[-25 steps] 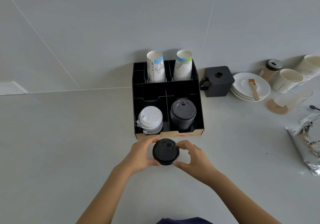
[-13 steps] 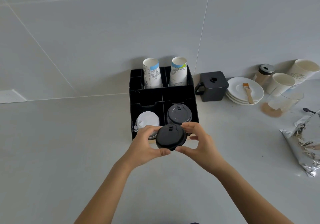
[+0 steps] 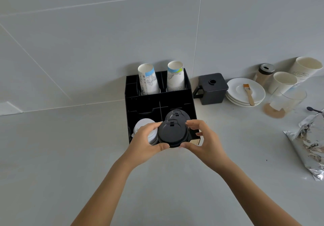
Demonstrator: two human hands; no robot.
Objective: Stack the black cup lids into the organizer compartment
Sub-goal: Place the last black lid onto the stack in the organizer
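A stack of black cup lids (image 3: 172, 133) is held between both hands above the front of the black organizer (image 3: 157, 101). My left hand (image 3: 143, 141) grips its left edge and my right hand (image 3: 203, 141) grips its right edge, thumbs underneath. Behind it, another stack of black lids (image 3: 177, 114) sits in the organizer's front right compartment. White lids (image 3: 143, 126) fill the front left compartment, partly hidden by my left hand. Two upside-down paper cup stacks (image 3: 149, 80) stand in the rear compartments.
Right of the organizer stand a black square container (image 3: 212, 89), white saucers (image 3: 245, 91) with a brush, a shaker jar (image 3: 264, 73), paper cups (image 3: 284, 82), a clear cup (image 3: 287, 99) and a torn foil bag (image 3: 310, 143). The tiled wall rises directly behind.
Both hands have lifted the black lids off the counter and carried them forward, from in front of the organizer to above its front right compartment.
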